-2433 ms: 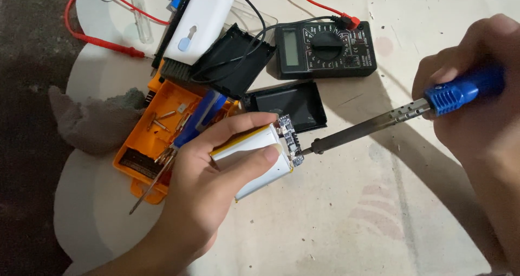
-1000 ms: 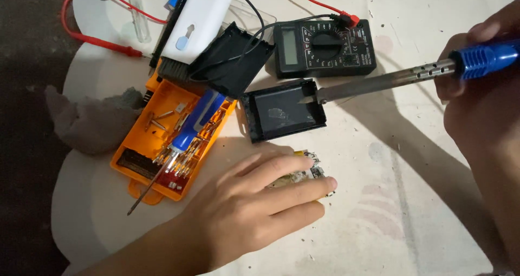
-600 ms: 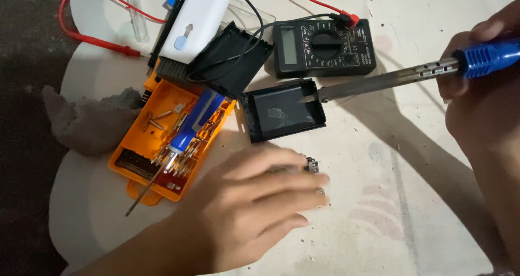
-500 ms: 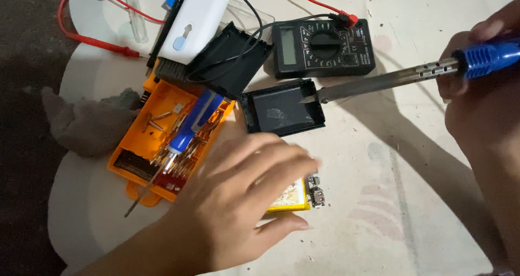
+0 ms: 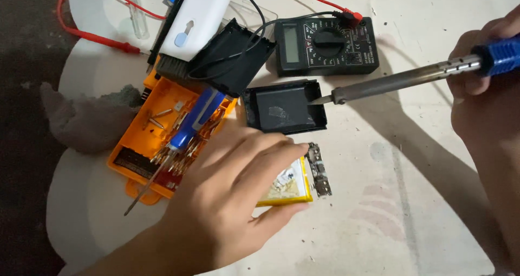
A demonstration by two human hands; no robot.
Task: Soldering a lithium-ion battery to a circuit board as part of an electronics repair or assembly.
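Left hand: the left hand (image 5: 227, 200) lies palm down over the flat battery pack (image 5: 287, 188), fingers spread and loose, pressing it to the counter (image 5: 411, 211) so it cannot slide; the grip is a flat hold, not a pinch.
Battery pack: silver with a yellow edge, lying flat near the middle of the counter, mostly hidden under the fingers; only its right end shows.
Circuit board: a small narrow board (image 5: 318, 169) sits at the pack's right end, touching it, left bare so its contacts face up.
Right hand: the right hand (image 5: 487, 92) is closed around the blue handle of the soldering iron (image 5: 395, 81), held like a pen so the hot end stays away from skin.
Iron tip: it points left and rests at or just over the rim of the black plastic shell (image 5: 284, 109); I cannot tell whether it touches.
Black shell: open side up, a pale scuffed patch of old tape or glue inside, just above the board.
Meter: a black meter (image 5: 325, 46) with a grey screen and round dial lies beyond the shell, red lead (image 5: 97, 35) trailing off left.
Tool case: an orange case (image 5: 157, 140) lies open at left, a blue-handled screwdriver (image 5: 184, 138) lying across its bits.
White box: a white rounded case (image 5: 195, 21) with a pale blue mark lies at the top, beside a second black shell (image 5: 233, 57).
Cloth: a grey rag (image 5: 86, 119) hangs at the left edge.
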